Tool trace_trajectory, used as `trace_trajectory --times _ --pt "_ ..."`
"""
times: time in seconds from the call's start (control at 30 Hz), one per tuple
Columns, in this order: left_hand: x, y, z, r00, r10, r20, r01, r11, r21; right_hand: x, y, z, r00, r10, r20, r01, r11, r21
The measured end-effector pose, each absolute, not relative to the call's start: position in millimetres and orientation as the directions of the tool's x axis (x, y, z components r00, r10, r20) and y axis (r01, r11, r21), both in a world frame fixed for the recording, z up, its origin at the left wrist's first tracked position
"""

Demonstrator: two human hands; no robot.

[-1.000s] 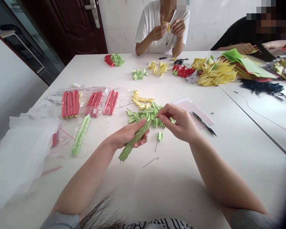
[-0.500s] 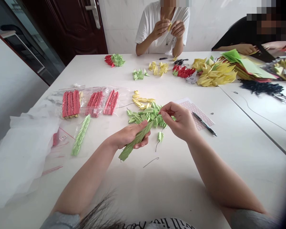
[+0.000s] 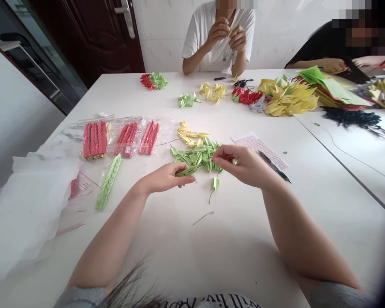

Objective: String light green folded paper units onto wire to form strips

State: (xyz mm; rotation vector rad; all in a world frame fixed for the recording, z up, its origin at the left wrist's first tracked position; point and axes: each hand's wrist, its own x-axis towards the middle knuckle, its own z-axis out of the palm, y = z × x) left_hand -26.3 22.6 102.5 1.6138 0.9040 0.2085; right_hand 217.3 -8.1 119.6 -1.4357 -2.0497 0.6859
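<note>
My left hand [image 3: 170, 176] is closed around a green folded-paper strip [image 3: 188, 171], which now shows as a narrow edge. My right hand [image 3: 235, 161] is closed in a pinch at the right side of the green paper pile; whatever lies between its fingertips is too small to make out. Beyond both hands lies the pile of green folded pieces [image 3: 197, 155], with yellow pieces [image 3: 192, 137] behind it. One loose green piece [image 3: 216, 184] with a dark cord rests below the pile, and a thin wire [image 3: 203, 217] lies nearer to me.
Bagged red strips [image 3: 95, 139] and a green strip [image 3: 108, 182] lie at left, near white sheeting [image 3: 28, 205]. A pen [image 3: 274, 166] crosses a printed sheet [image 3: 256, 145] at right. Across the table, two people handle paper near yellow pieces [image 3: 290, 98].
My left hand has turned the green strip, so its broad side no longer shows, and shifted slightly left. My right hand has lowered slightly. The person opposite has moved their hands.
</note>
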Motion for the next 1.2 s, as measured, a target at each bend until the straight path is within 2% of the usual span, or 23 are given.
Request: trace_trajectory --times 0.07,0.13,0.23,0.33,0.5,0.57,0.7,0.77,0.8,0.87,0.93,1.03,1.13,1.2 --pt "-33.4 26.3 103.6 0.646 0.687 -0.334 0.539 -0.101 0.836 222.4 -8.8 122.3 -0.393 0.919 0.011 0.724 0.317 -0.613" --pt "-39.0 28.3 106.0 0.608 0.727 -0.319 0.606 -0.166 0.778 227.1 -8.5 122.4 -0.439 0.897 -0.056 0.76 0.337 -0.556" --pt "-43.7 28.4 111.4 0.515 0.798 -0.311 0.68 -0.16 0.715 233.1 -7.3 120.2 -0.413 0.909 -0.052 0.805 0.337 -0.487" --pt "-46.8 27.8 116.8 0.435 0.856 -0.281 0.728 -0.15 0.669 235.7 -7.7 117.0 -0.41 0.91 -0.059 0.812 0.335 -0.477" --pt "-54.4 27.5 125.1 0.379 0.916 -0.134 0.694 -0.185 0.696 226.2 -22.4 98.8 -0.47 0.874 -0.126 0.825 0.384 -0.416" --pt "-57.3 25.9 129.9 0.366 0.926 -0.091 0.654 -0.187 0.733 220.4 -32.3 86.0 -0.536 0.829 -0.158 0.824 0.474 -0.309" --pt "-61.0 21.6 139.6 0.378 0.923 -0.079 0.605 -0.182 0.775 213.6 -47.9 60.7 -0.602 0.779 -0.175 0.787 0.616 0.039" --pt "-62.0 20.7 141.0 0.395 0.914 -0.093 0.603 -0.182 0.776 213.8 -51.1 52.9 -0.619 0.771 -0.149 0.763 0.635 0.121" --pt "-62.2 20.9 140.4 0.405 0.908 -0.108 0.609 -0.18 0.773 215.1 -51.8 51.0 -0.627 0.769 -0.124 0.76 0.639 0.116" --pt "-61.7 22.3 136.8 0.431 0.888 -0.161 0.637 -0.173 0.752 219.7 -52.7 50.8 -0.631 0.775 -0.037 0.775 0.632 0.005" --pt "-60.1 24.6 131.5 0.471 0.851 -0.235 0.68 -0.18 0.711 226.4 -54.2 53.6 -0.588 0.801 0.108 0.77 0.596 -0.227" --pt "-57.2 28.2 124.3 0.505 0.798 -0.329 0.742 -0.206 0.638 236.2 -58.2 55.4 -0.373 0.88 0.295 0.635 0.474 -0.61" --pt "-57.0 31.1 118.7 0.478 0.777 -0.409 0.819 -0.226 0.528 240.2 -60.9 49.4 -0.105 0.954 0.282 0.348 0.301 -0.888" --pt "-57.0 31.5 114.8 0.463 0.749 -0.474 0.862 -0.257 0.436 238.3 -60.7 43.5 -0.014 0.98 0.199 0.152 0.199 -0.968"
